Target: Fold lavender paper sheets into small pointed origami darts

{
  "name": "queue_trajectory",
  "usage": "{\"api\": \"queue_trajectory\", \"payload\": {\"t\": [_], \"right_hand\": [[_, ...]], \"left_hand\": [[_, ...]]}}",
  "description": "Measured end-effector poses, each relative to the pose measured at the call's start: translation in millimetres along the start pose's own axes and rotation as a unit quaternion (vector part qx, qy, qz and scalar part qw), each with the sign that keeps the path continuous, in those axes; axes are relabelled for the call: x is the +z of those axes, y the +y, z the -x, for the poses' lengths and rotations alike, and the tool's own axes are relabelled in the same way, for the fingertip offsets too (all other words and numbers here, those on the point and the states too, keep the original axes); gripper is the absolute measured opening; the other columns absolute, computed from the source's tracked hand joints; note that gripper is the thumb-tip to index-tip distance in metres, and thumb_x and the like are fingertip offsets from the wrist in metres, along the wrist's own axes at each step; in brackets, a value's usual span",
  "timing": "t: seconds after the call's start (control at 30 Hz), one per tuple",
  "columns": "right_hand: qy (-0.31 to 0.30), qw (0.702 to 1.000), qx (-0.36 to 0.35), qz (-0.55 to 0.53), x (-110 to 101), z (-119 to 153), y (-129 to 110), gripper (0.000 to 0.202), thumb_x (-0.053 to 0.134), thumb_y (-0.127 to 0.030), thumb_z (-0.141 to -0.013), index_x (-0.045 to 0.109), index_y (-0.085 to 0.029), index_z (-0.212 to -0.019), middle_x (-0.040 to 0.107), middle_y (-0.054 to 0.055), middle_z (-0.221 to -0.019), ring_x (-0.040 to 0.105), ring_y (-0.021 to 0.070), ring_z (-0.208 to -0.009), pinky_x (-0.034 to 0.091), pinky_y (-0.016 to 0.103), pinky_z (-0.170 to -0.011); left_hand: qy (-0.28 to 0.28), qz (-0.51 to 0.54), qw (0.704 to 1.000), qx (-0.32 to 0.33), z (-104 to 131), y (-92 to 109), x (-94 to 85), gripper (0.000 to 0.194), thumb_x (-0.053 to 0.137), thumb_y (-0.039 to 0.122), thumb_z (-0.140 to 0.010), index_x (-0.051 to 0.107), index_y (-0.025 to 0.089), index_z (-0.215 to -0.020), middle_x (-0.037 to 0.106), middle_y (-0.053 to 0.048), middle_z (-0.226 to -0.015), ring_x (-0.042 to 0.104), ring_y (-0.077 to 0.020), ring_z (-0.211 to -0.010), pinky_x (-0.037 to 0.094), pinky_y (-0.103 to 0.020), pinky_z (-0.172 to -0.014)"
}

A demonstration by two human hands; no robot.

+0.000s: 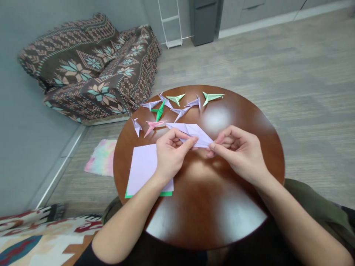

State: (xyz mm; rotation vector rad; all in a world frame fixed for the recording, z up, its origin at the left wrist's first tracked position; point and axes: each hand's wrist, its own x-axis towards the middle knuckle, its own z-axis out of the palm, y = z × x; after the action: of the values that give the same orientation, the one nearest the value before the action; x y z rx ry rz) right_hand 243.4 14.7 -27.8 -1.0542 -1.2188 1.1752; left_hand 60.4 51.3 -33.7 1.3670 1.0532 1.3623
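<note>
A partly folded sheet of lilac origami paper [191, 129] is held above the round table, its pointed ends to the left and right. My left hand [174, 149] pinches its near edge between thumb and fingers. At the right-hand point, my right hand [235, 149] has thumb and forefinger closed on the paper. Beneath and beside my left forearm lies a stack of square paper [142, 170], lilac on top with green showing below. Beyond the hands are several folded paper birds, among them a pink one [154, 125], a dark green one [159, 111] and a pale green one [211, 97].
The glossy brown round table [249, 114] stands right before me. Past its far left side is a sofa [97, 70] under a patterned cover. A pastel fluffy mat [102, 158] lies on the floor, and a grey bin-like cabinet [204, 22] stands by the wall.
</note>
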Motion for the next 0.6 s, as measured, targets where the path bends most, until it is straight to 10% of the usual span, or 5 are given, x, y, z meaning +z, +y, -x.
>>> {"api": "queue_trajectory", "payload": {"t": [0.6], "right_hand": [[-0.042,0.996,0.035,-0.073,-2.1,-0.9,3.1,0.012,0.078,-0.030,-0.088,0.072,-0.019,-0.088,0.082,0.004,-0.074,0.082,0.0218,-0.072,0.067,0.029,-0.073]], "left_hand": [[0.000,0.002,0.999,0.033,-3.9,0.3,-1.4,0.028,0.088,0.029,-0.075,0.062,0.020,-0.081,0.069,0.003,-0.071,0.069,-0.0126,-0.057,0.059,-0.022,-0.054]]}}
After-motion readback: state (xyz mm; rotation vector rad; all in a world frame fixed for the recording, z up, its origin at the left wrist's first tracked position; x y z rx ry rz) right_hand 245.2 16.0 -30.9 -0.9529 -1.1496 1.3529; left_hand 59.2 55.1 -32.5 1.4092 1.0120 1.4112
